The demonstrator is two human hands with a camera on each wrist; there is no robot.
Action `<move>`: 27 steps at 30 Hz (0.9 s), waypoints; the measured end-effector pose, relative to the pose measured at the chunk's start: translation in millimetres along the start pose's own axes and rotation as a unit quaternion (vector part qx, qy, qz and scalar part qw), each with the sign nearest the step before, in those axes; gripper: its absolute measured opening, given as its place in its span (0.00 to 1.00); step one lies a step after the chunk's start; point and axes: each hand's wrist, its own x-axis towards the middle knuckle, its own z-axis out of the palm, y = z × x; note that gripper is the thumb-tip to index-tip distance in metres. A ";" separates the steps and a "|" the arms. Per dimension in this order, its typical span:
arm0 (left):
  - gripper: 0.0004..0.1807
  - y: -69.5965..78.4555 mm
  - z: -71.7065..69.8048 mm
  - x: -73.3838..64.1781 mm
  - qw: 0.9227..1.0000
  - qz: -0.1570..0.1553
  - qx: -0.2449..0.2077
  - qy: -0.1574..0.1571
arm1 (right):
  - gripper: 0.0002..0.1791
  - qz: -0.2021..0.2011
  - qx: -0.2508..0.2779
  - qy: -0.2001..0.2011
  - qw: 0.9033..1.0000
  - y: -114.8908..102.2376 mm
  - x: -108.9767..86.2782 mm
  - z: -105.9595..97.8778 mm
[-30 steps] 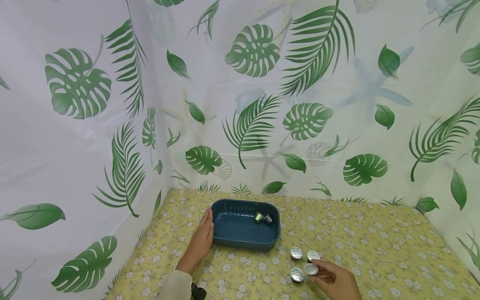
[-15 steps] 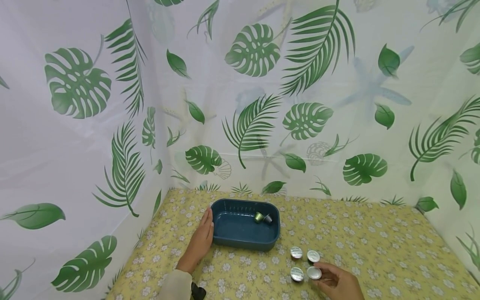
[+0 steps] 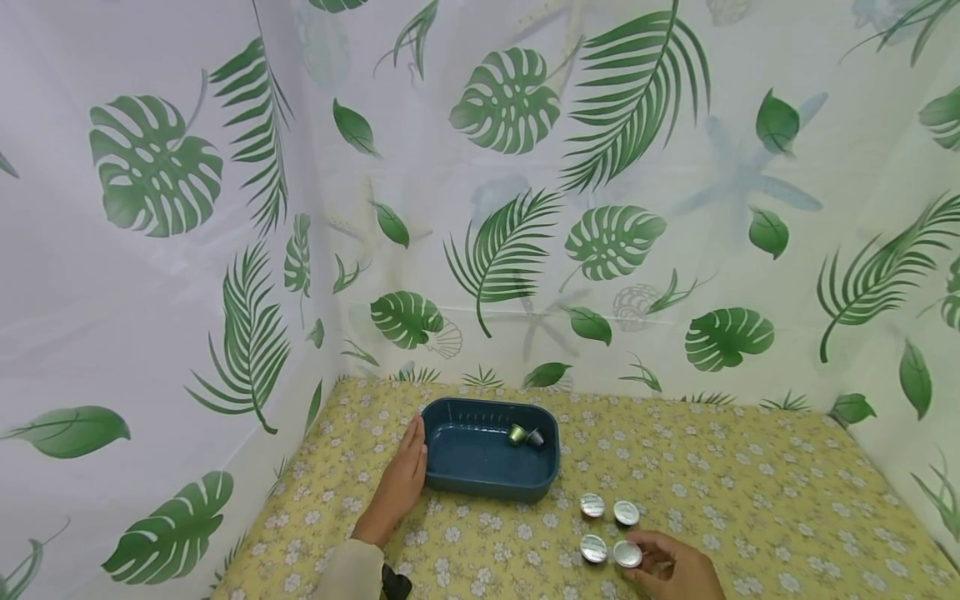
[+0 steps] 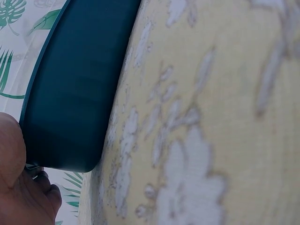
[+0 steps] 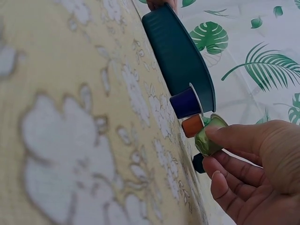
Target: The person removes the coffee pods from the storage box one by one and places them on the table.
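Observation:
In the head view my left hand [image 3: 403, 467] rests with straight fingers along the left wall of a dark blue-green plastic basin [image 3: 487, 492]. My right hand [image 3: 671, 567] pinches a green coffee capsule [image 5: 209, 137] between thumb and fingers, its silver foil lid facing up. Beside it stand more capsules, lids up: a dark blue one [image 5: 186, 103], an orange one [image 5: 191, 126] and a dark one [image 5: 198, 163], the last partly hidden. Inside the basin, at its right end, a green-gold capsule [image 3: 517, 434] and a grey capsule [image 3: 536, 437] lie on their sides.
A yellow floral cloth [image 3: 735, 492] covers the table. White leaf-printed sheets [image 3: 525, 250] rise behind it and on both sides. The basin stands left of and beyond the capsule group.
My right hand has brought the green capsule slightly right and down, beside the nearest standing capsule. My left hand and the basin have stayed in place.

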 end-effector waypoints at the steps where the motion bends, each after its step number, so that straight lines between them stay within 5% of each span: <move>1: 0.32 0.3 -0.1 0.2 1.000 0.001 0.001 0.001 | 0.26 -0.001 -0.001 0.000 1.000 0.3 0.3 0.1; 27: 0.33 1.9 -1.2 -0.4 1.000 0.000 -0.005 -0.001 | 0.31 0.004 0.012 -0.059 0.998 10.6 3.6 -2.8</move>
